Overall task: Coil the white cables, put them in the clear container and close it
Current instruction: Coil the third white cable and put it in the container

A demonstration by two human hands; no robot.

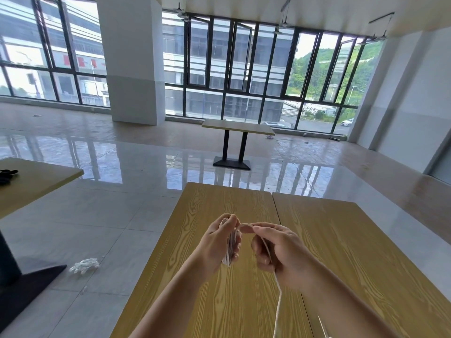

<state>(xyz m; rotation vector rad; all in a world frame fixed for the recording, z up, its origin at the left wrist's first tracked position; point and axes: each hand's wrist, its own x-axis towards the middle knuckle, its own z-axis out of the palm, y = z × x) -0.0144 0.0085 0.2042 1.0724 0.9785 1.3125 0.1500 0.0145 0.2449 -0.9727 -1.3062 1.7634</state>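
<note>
My left hand (220, 241) is closed around a bundle of white cable loops (230, 250), held upright above the wooden table (219, 203). To its right, my right hand (275, 247) pinches the free strand of the same white cable between thumb and forefinger, close to the bundle's top. The loose end of the cable (278, 306) runs through the right palm, hangs down under the wrist and leaves the picture at the bottom. No clear container is in view.
A second wooden table (366, 240) butts against the right side of the first. Another table (36, 181) stands at the left with a dark object on it. A crumpled white thing (84, 265) lies on the tiled floor. A further table (238, 128) stands near the windows.
</note>
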